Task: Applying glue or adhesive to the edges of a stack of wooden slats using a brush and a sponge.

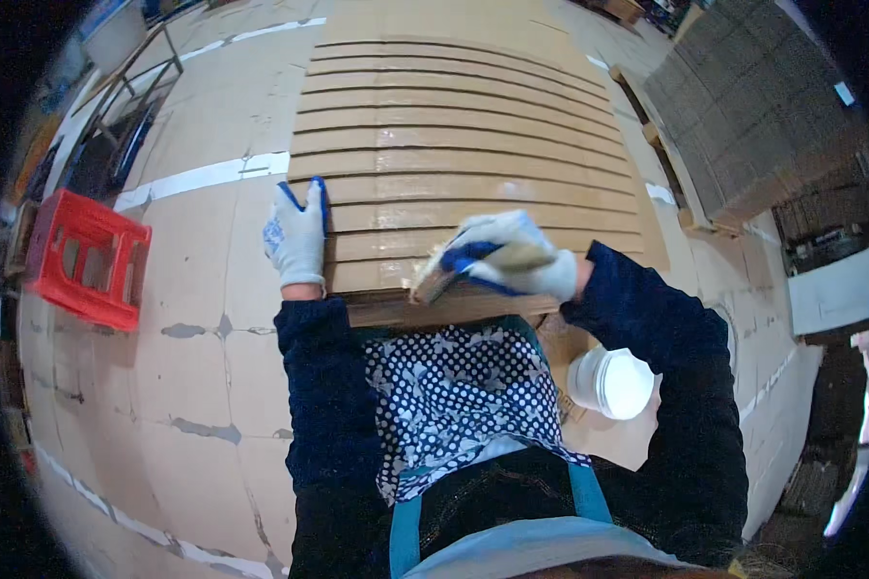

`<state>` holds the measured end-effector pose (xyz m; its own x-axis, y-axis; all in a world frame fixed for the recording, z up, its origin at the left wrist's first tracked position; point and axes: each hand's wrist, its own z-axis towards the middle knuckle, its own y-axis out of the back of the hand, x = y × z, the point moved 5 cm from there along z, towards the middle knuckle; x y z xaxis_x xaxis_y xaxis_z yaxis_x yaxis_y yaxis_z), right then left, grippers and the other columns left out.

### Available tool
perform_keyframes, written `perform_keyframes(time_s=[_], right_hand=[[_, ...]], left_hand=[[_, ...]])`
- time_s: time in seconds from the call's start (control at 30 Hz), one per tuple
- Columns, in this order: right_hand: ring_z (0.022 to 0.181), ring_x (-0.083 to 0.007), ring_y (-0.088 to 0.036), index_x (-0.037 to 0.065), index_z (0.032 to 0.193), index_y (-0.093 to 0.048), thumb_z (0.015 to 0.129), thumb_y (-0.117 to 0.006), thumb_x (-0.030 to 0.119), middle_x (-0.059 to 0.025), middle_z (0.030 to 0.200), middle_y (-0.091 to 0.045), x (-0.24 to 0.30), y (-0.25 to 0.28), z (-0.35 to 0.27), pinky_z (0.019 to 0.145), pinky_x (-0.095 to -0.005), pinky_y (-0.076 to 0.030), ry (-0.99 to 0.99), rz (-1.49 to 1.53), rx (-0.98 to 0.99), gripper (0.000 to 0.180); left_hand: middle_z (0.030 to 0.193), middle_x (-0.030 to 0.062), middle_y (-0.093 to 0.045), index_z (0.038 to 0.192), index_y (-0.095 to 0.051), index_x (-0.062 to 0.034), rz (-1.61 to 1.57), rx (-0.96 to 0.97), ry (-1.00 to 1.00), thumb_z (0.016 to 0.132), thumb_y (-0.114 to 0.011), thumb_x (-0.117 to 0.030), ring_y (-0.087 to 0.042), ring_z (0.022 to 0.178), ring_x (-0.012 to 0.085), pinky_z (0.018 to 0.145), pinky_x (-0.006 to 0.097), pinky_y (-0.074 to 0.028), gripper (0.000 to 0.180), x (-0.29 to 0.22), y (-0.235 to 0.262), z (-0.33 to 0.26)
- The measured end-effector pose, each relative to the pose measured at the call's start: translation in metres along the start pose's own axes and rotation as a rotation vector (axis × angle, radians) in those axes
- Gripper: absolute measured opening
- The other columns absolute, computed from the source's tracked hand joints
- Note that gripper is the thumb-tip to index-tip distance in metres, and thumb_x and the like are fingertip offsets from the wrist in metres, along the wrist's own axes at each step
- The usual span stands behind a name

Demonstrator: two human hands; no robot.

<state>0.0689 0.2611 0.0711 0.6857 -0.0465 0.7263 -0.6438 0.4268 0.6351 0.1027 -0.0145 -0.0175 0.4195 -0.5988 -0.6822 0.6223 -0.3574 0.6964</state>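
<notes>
Brown cardboard sheets (pixel 473 162) lie overlapped before me like steps, each showing a narrow strip. At their left edge rests my left hand (pixel 297 236), in a white and blue work glove, thumb and fingers spread and holding nothing. My right hand (pixel 512 253), gloved alike, is closed around a flat brush (pixel 433 278). The bristles point left, over the nearest strip by the front edge; whether they touch it I cannot tell. Part of the brush is hidden by the fingers. A shiny band runs across the strips left of the middle.
A white bucket (pixel 620 384) stands close by my right forearm. On the floor to the left is a red plastic stool (pixel 87 259). Far right, a tall stack of grey-brown board (pixel 753 106) sits on a wooden pallet (pixel 690 207). A metal frame (pixel 130 87) stands at the far left.
</notes>
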Motion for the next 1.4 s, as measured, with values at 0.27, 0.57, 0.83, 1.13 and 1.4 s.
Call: perform_keyframes(time_s=[0.27,0.57,0.83,1.13,1.4], right_hand=[[0.074,-0.0264,-0.065,0.006,0.094,-0.068,0.090,-0.056,0.018,-0.0130,0.086,-0.068,-0.026,0.069,-0.036,0.064,-0.0361,-0.051,-0.632,-0.554,-0.653,0.018],[0.067,-0.0159,-0.060,0.003,0.082,-0.066,0.083,-0.066,0.015,-0.0050,0.074,-0.064,-0.033,0.055,0.003,0.061,-0.0299,-0.049,-0.219,0.180,-0.589,0.012],[0.061,-0.0119,-0.057,0.004,0.075,-0.066,0.089,-0.062,0.024,-0.0019,0.073,-0.064,-0.174,0.189,0.128,0.056,-0.0293,-0.047,-0.251,-0.065,-0.803,0.024],[0.059,-0.0079,-0.053,0.003,0.076,-0.067,0.083,-0.067,0.015,0.0016,0.065,-0.059,-0.101,0.102,0.119,0.051,-0.0243,-0.043,-0.213,0.193,-0.663,0.014],[0.083,-0.0270,-0.066,0.003,0.092,-0.070,0.084,-0.066,0.023,-0.0138,0.087,-0.069,-0.153,0.126,0.212,0.074,-0.0325,-0.050,-0.324,-0.504,-0.588,0.021]], left_hand=[[0.100,0.0250,-0.064,0.106,-0.059,-0.0004,-0.032,-0.013,-0.047,0.087,-0.055,-0.050,-0.061,0.094,0.0415,0.082,0.047,-0.045,0.054,-0.001,-0.002,0.003],[0.100,0.0242,-0.064,0.109,-0.056,-0.0010,-0.071,0.017,-0.050,0.087,-0.053,-0.053,-0.060,0.095,0.0408,0.082,0.046,-0.044,0.057,-0.001,-0.001,0.001],[0.101,0.0253,-0.064,0.108,-0.057,-0.0011,-0.084,0.029,-0.012,0.085,-0.056,-0.053,-0.060,0.094,0.0413,0.080,0.047,-0.045,0.057,-0.001,-0.001,0.001],[0.100,0.0235,-0.064,0.120,-0.053,-0.0014,0.031,-0.001,0.018,0.085,-0.057,-0.051,-0.062,0.091,0.0402,0.079,0.047,-0.047,0.061,-0.007,0.002,-0.005],[0.093,0.0236,-0.065,0.113,-0.056,-0.0007,-0.038,0.000,0.001,0.085,-0.058,-0.049,-0.063,0.086,0.0395,0.077,0.047,-0.048,0.055,-0.005,0.003,-0.003]])
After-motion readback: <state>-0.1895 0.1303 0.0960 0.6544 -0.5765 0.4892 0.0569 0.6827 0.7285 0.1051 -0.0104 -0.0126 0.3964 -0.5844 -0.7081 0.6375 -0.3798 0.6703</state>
